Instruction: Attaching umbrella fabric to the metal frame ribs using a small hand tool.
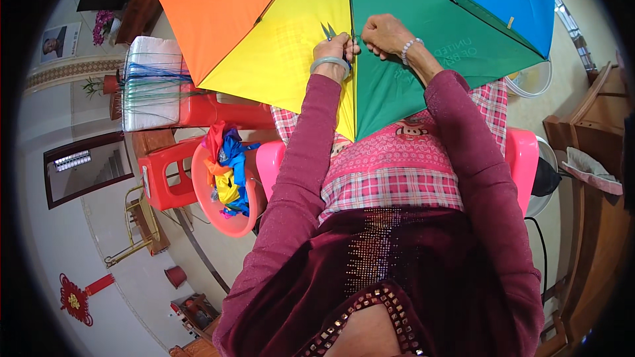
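An open rainbow umbrella (254,30) lies across my lap, its inner side with the dark ribs toward me. At the rib (355,96) between the yellow and green panels, my left hand (333,53) is closed round a small pair of scissors (327,30), blades pointing up and away. Its fingertips meet at the rib, where any thread is too fine to see. Just right of it, over the green panel, my right hand (389,34) is closed with its fingers bent in; whatever they pinch is hidden.
A pink checked apron (390,188) covers my lap. At left, a salmon basin (228,223) of coloured cloth (228,185) sits by a red stool (165,182); beyond is a white foam block (152,59) with strands (159,73) over it. Wooden furniture (595,106) stands right.
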The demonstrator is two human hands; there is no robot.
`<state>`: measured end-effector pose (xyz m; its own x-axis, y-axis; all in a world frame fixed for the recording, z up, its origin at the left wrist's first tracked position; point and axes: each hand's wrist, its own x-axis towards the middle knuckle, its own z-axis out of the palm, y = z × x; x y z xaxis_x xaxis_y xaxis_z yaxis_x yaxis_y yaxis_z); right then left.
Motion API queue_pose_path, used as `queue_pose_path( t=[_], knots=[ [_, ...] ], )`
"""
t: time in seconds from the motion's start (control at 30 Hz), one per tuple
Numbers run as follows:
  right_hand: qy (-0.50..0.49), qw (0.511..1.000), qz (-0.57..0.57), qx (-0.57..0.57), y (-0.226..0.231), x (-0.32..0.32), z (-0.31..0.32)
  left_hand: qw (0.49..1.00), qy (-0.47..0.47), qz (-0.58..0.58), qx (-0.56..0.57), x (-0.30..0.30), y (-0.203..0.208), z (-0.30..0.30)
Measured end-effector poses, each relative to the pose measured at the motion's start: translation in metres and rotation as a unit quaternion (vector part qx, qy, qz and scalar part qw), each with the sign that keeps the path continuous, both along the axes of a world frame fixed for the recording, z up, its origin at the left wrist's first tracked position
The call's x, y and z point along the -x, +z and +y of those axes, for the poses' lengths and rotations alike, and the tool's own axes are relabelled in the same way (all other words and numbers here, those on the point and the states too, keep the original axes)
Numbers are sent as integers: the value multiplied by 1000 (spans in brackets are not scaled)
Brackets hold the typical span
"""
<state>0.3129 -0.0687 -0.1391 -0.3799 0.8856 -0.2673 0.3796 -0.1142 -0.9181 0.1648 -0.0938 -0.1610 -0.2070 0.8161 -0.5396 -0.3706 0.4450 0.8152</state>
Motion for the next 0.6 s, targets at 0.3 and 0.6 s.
queue_pose_path(
  t=[0.3,0.6],
  knots=[
    [-54,933,-125,-333,-25,21,14,999,-33,-8,-1,11,6,-2],
    [-36,996,49,65,0,33,-14,999,-33,-30,7,30,3,-5]
  ],
)
